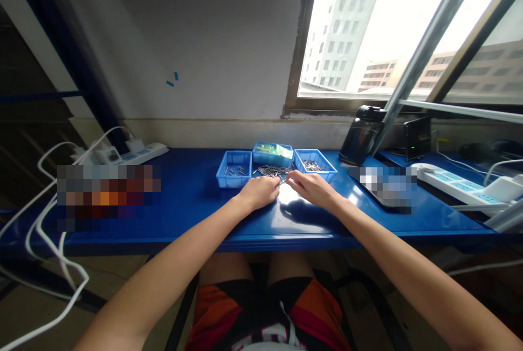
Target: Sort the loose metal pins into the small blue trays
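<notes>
We see a loose pile of slender silvery metal pieces (270,170) on the glossy blue tabletop (196,206), just beyond our fingertips. Our left hand (260,192) curls and our right hand (309,186) bends toward it, fingertips nearly meeting; we cannot tell whether either clamps a piece. Around the pile, beyond our fingers, we have three open blue plastic bins: one left (233,181), one right (329,176), and one farthest (259,159), bearing a green-and-clear plastic packet (275,150).
</notes>
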Demonstrator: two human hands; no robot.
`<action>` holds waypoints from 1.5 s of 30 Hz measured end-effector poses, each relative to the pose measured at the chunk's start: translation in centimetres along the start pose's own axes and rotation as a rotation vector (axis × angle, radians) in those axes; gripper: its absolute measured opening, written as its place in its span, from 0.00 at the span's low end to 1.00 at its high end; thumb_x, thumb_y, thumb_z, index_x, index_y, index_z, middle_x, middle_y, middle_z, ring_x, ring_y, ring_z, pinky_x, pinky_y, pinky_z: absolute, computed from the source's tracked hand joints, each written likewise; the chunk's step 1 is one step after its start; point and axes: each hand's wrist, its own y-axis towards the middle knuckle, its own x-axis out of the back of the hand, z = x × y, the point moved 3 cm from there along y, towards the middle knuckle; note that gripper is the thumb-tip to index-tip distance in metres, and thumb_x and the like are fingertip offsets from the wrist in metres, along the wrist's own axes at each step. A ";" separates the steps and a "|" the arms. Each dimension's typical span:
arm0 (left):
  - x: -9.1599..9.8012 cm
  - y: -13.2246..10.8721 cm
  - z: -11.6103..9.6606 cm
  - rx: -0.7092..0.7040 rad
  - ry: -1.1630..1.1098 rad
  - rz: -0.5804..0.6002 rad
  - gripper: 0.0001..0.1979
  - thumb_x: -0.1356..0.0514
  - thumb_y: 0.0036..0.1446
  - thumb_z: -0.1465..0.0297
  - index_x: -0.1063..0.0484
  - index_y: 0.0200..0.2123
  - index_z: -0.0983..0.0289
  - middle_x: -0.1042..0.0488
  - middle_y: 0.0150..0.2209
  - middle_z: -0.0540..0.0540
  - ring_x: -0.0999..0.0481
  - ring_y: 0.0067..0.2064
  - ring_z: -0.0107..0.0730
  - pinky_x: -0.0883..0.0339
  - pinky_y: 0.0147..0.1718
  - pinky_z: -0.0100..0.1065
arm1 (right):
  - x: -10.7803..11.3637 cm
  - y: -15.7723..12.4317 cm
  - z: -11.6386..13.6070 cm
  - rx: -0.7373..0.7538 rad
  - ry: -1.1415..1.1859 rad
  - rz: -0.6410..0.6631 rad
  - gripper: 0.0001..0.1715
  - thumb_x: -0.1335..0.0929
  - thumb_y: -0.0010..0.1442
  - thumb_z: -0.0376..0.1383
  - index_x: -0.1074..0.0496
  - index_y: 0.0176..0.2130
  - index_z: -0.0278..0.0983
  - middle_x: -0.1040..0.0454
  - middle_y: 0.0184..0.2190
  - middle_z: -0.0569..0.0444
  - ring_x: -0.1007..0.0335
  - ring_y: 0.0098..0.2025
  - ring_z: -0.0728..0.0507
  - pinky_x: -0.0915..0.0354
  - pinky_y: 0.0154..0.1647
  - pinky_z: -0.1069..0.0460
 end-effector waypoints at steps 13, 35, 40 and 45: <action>0.8 -0.1 -0.3 0.025 -0.103 -0.119 0.09 0.52 0.59 0.68 0.33 0.37 0.62 0.27 0.35 0.54 0.27 0.35 0.33 0.35 0.33 0.30 | -0.6 0.2 -1.3 -0.116 0.009 0.040 0.15 0.43 0.63 0.41 0.32 0.41 0.37 0.26 0.26 0.52 0.30 0.27 0.47 0.42 0.29 0.55; 0.8 0.0 -0.6 -0.094 -0.153 -0.142 0.07 0.46 0.52 0.70 0.35 0.37 0.62 0.29 0.32 0.51 0.27 0.35 0.31 0.34 0.35 0.29 | -1.0 0.3 -0.7 -0.079 0.091 0.135 0.15 0.41 0.62 0.43 0.31 0.40 0.38 0.31 0.20 0.56 0.37 0.22 0.50 0.46 0.25 0.57; 0.5 0.1 -0.2 -0.031 -0.107 -0.111 0.06 0.49 0.56 0.68 0.35 0.37 0.62 0.27 0.30 0.52 0.26 0.33 0.33 0.35 0.32 0.30 | -0.8 0.2 -0.7 -0.084 0.097 0.114 0.14 0.40 0.61 0.42 0.33 0.43 0.37 0.33 0.19 0.59 0.39 0.21 0.50 0.47 0.25 0.57; 0.1 0.2 0.1 -0.023 -0.090 -0.073 0.08 0.50 0.59 0.67 0.34 0.37 0.62 0.26 0.35 0.54 0.26 0.36 0.34 0.35 0.32 0.29 | -0.7 0.2 -0.7 -0.074 0.077 0.118 0.15 0.42 0.62 0.41 0.33 0.42 0.37 0.32 0.20 0.58 0.37 0.21 0.50 0.46 0.25 0.57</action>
